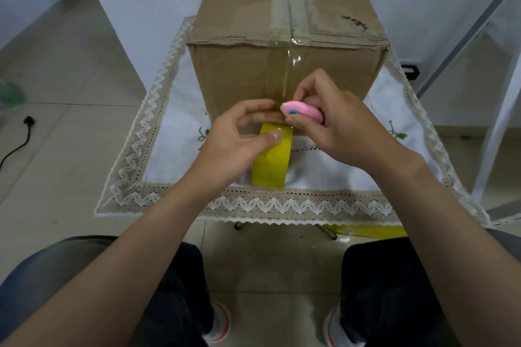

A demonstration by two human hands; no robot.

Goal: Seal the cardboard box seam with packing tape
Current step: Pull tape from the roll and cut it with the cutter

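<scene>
We see the cardboard box (284, 65) on the table (282, 203), at twelve o'clock from our hands. Left hand (242, 135) pinches the yellow tape roll (272, 160); right hand (338, 124) grips a pink cutter (303, 112) at the tape.

Cardboard box (282, 36) blocks the table's far middle. Both hands and the tape roll (272, 160) crowd its near face. Tablecloth (169, 127) lies open left and right.

Box (282, 36) on cloth (169, 132), behind tape roll (272, 162)
</scene>
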